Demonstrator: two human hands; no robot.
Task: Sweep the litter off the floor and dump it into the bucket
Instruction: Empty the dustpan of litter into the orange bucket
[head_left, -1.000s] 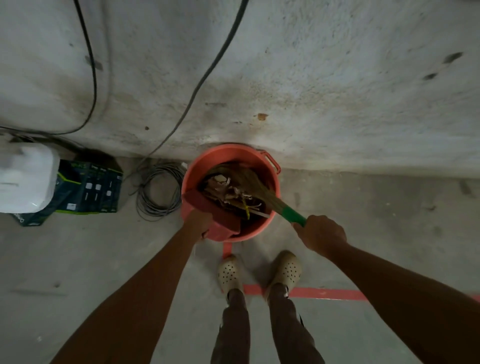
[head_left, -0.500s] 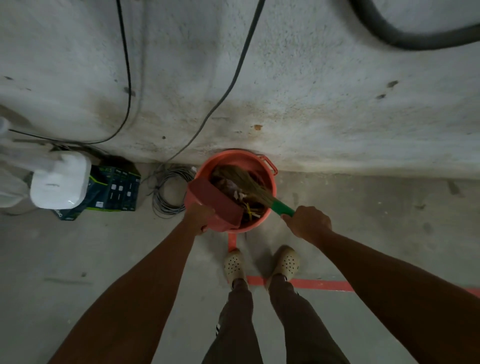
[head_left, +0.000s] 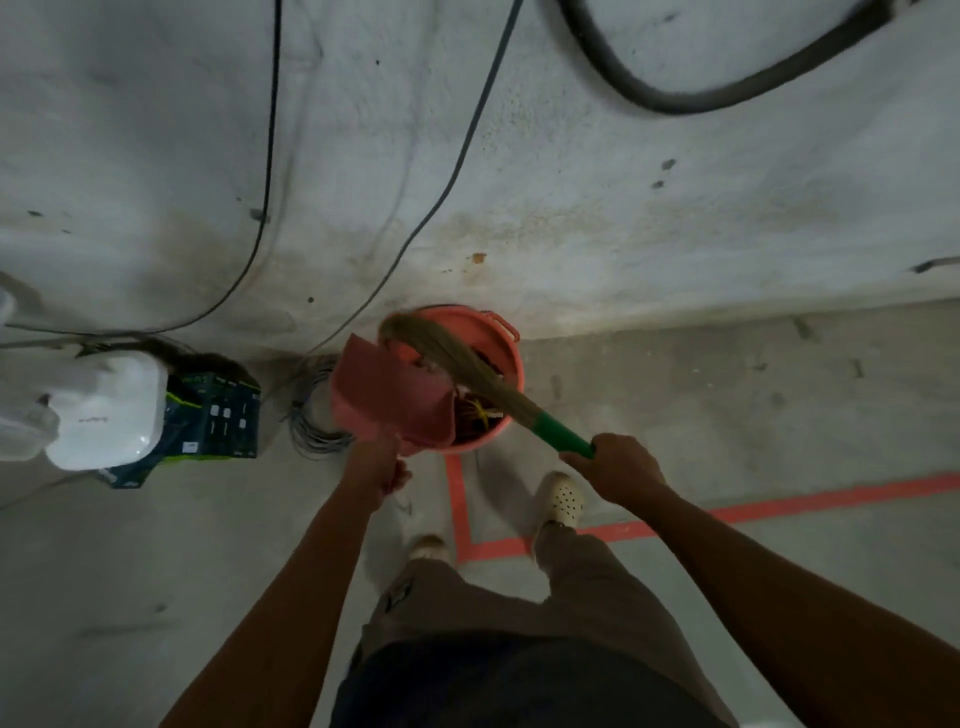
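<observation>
Dumping is the step in hand: the pink dustpan (head_left: 384, 395) hangs tilted over the left rim of the orange bucket (head_left: 515, 364), its open mouth turned toward the inside. The broom (head_left: 467, 371) lies slantwise across the bucket's mouth, its straw head reaching past the dustpan's far corner to the back rim. The left hand (head_left: 376, 467) sits just below the dustpan, fingers curled round what looks like its handle, though motion blur softens this. The right hand (head_left: 621, 467) is closed round the broom's green handle, near the point where it meets the straw. Litter (head_left: 475, 413), with yellow scraps among darker bits, shows inside the bucket under the broom. Whether any remains in the pan cannot be told from this angle.

The bucket stands on the floor (head_left: 727, 415) against the wall (head_left: 571, 208), with a coil of cable (head_left: 317, 421) just to its left and red tape (head_left: 779, 506) near the feet.

By my judgement the task is close to done. The next move calls for brushing or tapping out whatever clings to the pan, with its lip held inside the rim so nothing spills onto the floor or the cable.
</observation>
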